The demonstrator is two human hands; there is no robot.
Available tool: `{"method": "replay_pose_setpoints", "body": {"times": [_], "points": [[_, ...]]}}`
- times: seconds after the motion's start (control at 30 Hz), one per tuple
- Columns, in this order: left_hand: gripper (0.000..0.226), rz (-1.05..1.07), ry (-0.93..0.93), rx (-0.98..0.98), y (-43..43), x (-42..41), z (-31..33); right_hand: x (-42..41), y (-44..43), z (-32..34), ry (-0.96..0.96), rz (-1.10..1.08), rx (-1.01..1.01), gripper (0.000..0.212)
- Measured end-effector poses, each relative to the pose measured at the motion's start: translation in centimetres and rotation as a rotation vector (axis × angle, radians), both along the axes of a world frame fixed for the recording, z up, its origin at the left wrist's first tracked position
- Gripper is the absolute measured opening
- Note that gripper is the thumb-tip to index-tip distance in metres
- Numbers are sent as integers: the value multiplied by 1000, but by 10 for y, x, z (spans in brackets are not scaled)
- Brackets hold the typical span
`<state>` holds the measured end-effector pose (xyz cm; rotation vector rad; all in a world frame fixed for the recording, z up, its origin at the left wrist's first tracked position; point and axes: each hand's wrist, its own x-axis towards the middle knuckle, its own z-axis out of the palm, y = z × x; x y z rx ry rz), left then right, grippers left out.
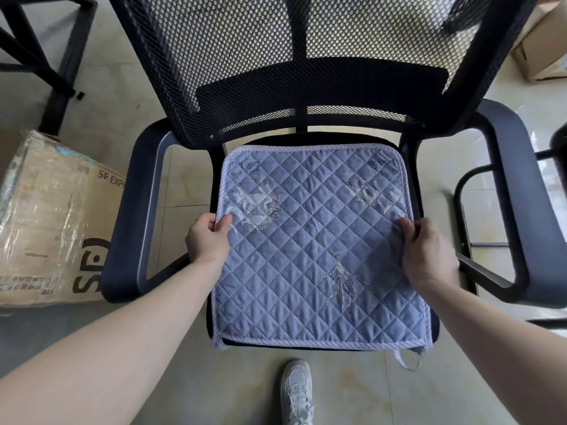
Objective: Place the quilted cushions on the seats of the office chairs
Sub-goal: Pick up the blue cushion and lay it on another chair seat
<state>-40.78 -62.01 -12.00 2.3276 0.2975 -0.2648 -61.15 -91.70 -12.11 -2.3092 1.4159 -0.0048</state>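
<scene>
On the seat of the office chair [122, 228], the head view shows the quilted cushion [316, 240] lying flat, far edge near the mesh backrest [245, 56]. The 2 hands flank it evenly, neither nearer: the left hand [207, 237] pinches its left edge, the right hand [426, 253] its right edge (a tie [409, 361] dangles at the front corner).

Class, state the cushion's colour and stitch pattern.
The cushion is blue with diamond quilting and pale edging; head view.

The blue diamond-stitched quilted cloth cushion [316, 240] looks matt and soft, lying against the black office chair's [306, 56] open mesh back and smooth plastic armrests.
</scene>
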Motion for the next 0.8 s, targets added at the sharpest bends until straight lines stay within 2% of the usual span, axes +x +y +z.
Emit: {"method": "replay_pose_setpoints", "body": {"times": [0.53,0.63,0.8], "points": [[32,-49,63,210,-11,19,-1,20,-7,-12,29,-80,-40,47],[41,-76,31,254,-13,11,11,19,-6,1,-10,-108,-21,48],[67,-303,-6,313,-11,-27,40,2,19,36,-80,-12,13,55]]}}
